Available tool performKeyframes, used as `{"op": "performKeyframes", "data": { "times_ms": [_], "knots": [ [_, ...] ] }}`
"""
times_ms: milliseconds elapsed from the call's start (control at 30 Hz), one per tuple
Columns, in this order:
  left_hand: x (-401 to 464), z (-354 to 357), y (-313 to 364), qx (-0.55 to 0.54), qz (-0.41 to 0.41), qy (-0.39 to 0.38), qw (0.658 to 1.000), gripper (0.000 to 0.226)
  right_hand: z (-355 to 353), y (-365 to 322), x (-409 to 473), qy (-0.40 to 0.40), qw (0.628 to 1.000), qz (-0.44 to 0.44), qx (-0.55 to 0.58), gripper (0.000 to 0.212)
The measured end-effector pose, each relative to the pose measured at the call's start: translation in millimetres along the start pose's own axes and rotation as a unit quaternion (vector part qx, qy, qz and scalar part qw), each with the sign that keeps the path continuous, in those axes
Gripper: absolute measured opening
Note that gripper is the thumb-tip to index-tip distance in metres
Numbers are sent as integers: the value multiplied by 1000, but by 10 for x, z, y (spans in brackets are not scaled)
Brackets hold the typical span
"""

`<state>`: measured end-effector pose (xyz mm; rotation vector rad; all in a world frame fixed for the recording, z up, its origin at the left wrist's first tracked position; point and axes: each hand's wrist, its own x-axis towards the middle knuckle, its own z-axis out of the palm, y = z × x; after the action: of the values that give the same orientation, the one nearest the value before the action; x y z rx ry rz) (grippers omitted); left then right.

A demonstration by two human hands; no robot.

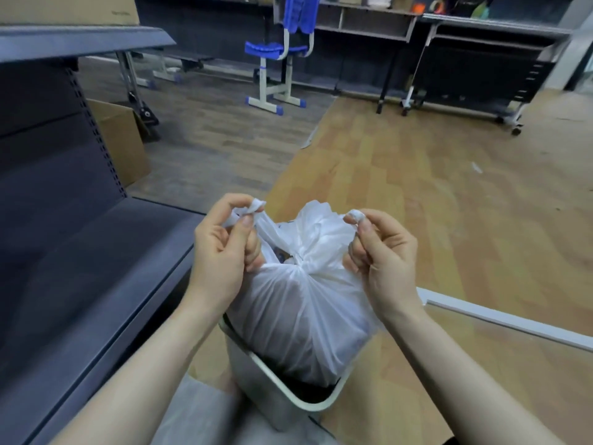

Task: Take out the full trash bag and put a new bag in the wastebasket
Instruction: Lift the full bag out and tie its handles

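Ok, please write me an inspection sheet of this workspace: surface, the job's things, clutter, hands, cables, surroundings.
Surface: wood-look floor; grey shelf unit on the left.
Job's things: white trash bag, full and knotted at its top, its lower part inside the wastebasket; no new bag seen.
Clutter: cardboard box on the floor by the shelf.
Hands: left hand and right hand each pinch one bag ear.
Cables: nothing seen.
Surroundings: blue chair, desks behind.
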<state>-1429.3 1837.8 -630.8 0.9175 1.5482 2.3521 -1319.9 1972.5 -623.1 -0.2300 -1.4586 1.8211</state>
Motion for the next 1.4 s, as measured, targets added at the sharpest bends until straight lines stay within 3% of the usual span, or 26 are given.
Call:
{"op": "performKeyframes", "data": {
  "times_ms": [233, 300, 500, 600, 733, 867, 933, 1033, 1167, 1400],
  "knots": [
    [-111, 95, 147, 130, 65, -14, 989, 26, 0, -105, -88, -69, 995, 2, -66, 13],
    [-169, 114, 204, 141, 66, -23, 987, 33, -9, -148, -147, -98, 992, -10, -84, 10],
    [-366, 165, 234, 184, 65, -93, 976, 63, 45, -186, -333, -176, 981, -28, -75, 33],
    [-391, 218, 237, 203, 58, -87, 974, 64, 88, -167, -376, -162, 983, -34, -82, 41],
    [-347, 193, 199, 143, 17, -1, 990, 62, 119, -106, -329, -91, 994, -26, -49, 35],
    [-256, 234, 59, 71, 12, 63, 995, 51, 194, -94, -181, 43, 991, 78, 104, 21],
    [-224, 297, 16, 61, 19, 81, 995, 52, 244, -101, -133, 63, 980, 105, 159, 22],
    [-130, 328, 97, 44, 55, 97, 993, 51, 331, -140, -105, 24, 984, 74, 163, 26],
    [-48, 326, 209, 75, 150, 101, 981, 51, 278, -141, -68, -94, 989, -43, 107, 25],
    [-211, 262, 90, 104, 115, 86, 984, 48, 125, -63, -147, -95, 994, -57, -18, 28]
  ]
}}
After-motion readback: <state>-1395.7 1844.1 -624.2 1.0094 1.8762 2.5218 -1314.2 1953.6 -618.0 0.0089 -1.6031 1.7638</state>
